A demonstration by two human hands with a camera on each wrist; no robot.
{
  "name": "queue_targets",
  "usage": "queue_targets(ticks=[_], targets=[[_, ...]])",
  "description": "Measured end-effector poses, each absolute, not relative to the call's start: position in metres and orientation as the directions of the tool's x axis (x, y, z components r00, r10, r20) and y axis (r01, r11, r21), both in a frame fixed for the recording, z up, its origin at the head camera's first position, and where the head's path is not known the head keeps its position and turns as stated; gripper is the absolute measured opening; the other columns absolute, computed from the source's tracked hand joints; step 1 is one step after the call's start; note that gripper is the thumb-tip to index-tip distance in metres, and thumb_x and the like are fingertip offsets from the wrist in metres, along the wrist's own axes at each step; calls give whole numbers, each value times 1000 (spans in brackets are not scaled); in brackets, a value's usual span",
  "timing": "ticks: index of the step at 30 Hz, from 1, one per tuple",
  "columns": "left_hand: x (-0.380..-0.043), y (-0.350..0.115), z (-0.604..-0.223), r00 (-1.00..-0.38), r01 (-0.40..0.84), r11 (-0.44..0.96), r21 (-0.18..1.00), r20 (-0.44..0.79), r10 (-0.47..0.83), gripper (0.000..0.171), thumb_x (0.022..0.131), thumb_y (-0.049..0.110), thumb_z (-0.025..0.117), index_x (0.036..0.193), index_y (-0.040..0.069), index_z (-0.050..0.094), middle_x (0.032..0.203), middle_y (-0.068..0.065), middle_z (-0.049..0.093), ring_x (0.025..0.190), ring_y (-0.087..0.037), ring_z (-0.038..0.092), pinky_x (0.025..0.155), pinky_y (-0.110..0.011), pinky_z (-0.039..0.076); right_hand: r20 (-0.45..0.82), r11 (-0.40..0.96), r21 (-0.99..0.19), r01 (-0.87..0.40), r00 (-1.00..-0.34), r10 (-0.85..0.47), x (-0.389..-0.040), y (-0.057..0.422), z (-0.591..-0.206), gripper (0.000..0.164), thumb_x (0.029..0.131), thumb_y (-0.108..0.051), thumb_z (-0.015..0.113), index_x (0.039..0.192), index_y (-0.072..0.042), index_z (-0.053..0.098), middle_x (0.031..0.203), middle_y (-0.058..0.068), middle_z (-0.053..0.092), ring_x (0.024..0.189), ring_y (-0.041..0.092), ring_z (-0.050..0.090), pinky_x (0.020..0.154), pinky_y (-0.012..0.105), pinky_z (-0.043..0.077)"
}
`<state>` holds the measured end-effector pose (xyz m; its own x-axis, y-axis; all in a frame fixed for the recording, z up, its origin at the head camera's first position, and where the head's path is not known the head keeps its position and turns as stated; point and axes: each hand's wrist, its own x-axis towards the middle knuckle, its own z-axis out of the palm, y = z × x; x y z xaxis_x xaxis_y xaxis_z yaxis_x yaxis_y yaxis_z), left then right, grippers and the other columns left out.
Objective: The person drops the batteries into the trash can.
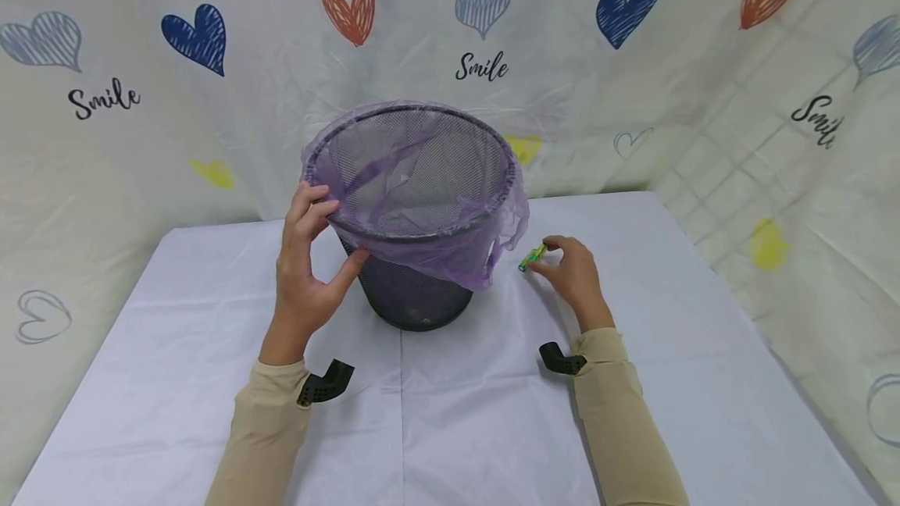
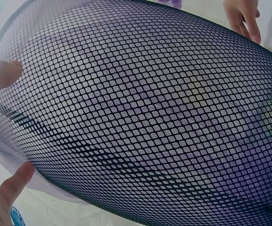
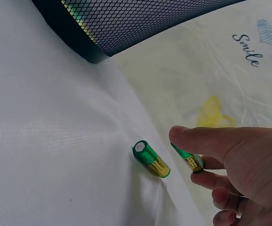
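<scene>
A black mesh wastebasket (image 1: 411,299) stands on the table, lined with a thin purple bag (image 1: 450,260) folded over its rim. My left hand (image 1: 305,279) holds it at the left side of the rim, fingertips on the bag-covered edge and thumb lower down. In the left wrist view, the mesh wall (image 2: 140,108) fills most of the picture beside the fingers. To the right of the basket, my right hand (image 1: 573,276) pinches a green and gold battery (image 3: 192,162) between thumb and fingers. A second such battery (image 3: 151,159) lies close by on the white cloth.
White cloth (image 1: 485,428) covers the table. Behind it hangs a pale curtain (image 1: 415,69) printed with hearts and "Smile". Green and yellow colour shows through the mesh near the basket's base (image 3: 86,28). Each tan sleeve carries a black wrist mount (image 1: 329,383).
</scene>
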<state>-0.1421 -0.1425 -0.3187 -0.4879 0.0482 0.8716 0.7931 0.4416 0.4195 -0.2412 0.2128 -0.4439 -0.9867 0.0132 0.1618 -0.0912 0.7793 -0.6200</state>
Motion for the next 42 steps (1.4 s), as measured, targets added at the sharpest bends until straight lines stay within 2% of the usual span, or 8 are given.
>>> queue_targets(ticks=[11, 19, 27, 42], targets=[[-143, -142, -320, -485, 793, 443, 419, 874, 42, 49, 82, 18, 66, 118, -9, 46, 129, -30, 42, 135, -42, 26, 100, -23, 41, 233, 768, -628, -124, -972, 34, -237, 210, -432, 53, 75, -28, 74, 119, -5, 57, 112, 15, 60, 88, 30, 52, 73, 40, 44], [-141, -141, -321, -487, 793, 444, 417, 872, 51, 50, 83, 19, 64, 117, -12, 45, 127, -33, 41, 134, -45, 25, 103, -21, 40, 316, 765, -623, -162, -947, 57, -229, 209, -420, 52, 75, -28, 74, 119, -6, 58, 109, 14, 60, 83, 28, 50, 71, 36, 40], [-144, -141, -320, -471, 801, 436, 410, 881, 37, 52, 83, 24, 64, 116, -12, 45, 127, -32, 42, 133, -44, 26, 102, -22, 41, 462, 751, -609, -256, -884, 73, -224, 205, -397, 51, 74, -27, 75, 117, -7, 59, 106, 13, 60, 75, 29, 47, 65, 30, 33], [-143, -141, -319, -473, 796, 445, 410, 880, 36, 52, 83, 23, 65, 116, -12, 46, 127, -33, 42, 133, -45, 26, 101, -21, 41, 643, 700, -600, -388, -754, 133, -201, 199, -357, 49, 71, -24, 78, 115, -13, 62, 102, 9, 60, 71, 18, 41, 62, 25, 31]])
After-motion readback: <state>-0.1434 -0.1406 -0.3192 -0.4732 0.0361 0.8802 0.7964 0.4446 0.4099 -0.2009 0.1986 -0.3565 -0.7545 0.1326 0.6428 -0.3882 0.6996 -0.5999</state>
